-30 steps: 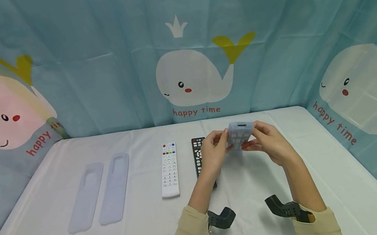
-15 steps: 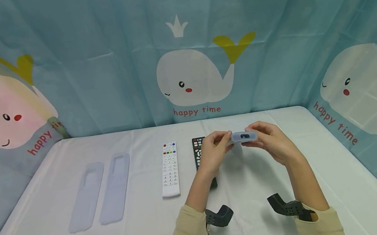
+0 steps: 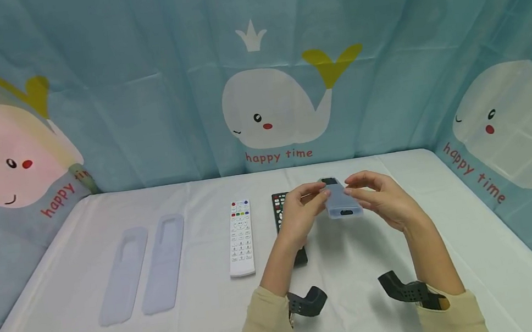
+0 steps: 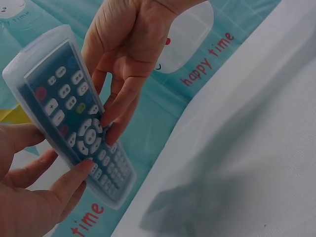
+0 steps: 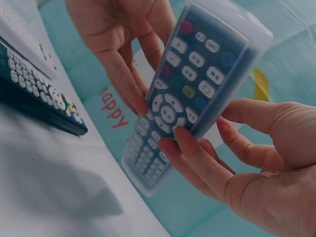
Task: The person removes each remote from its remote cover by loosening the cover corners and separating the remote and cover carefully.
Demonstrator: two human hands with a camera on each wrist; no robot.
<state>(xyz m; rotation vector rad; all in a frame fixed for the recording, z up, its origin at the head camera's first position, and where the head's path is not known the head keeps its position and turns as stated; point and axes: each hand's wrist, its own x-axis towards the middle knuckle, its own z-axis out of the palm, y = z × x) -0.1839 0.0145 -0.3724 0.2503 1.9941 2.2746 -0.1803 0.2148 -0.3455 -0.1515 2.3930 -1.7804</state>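
A remote control in a translucent cover (image 3: 343,201) is held up above the table, its back and a slotted end facing the head view. From the left it is pinched by my left hand (image 3: 301,214), thumb on one face and fingers on the other. My right hand (image 3: 384,201) pinches the opposite edge. In the left wrist view the covered remote control (image 4: 83,116) shows white and coloured buttons under the cover, with fingertips on the button face. The right wrist view shows the same buttons on the covered remote control (image 5: 185,79).
A white remote control (image 3: 239,239) lies on the white table (image 3: 206,328). Beside it is a black remote control (image 3: 300,257), partly hidden by the left arm. Two translucent covers (image 3: 124,277) (image 3: 164,264) lie at the left. A blue whale-print curtain (image 3: 160,118) surrounds the table.
Both hands have turned the covered remote control: its button face showed first, then it was end-on, and now its back faces the head view. The things on the table have stayed put.
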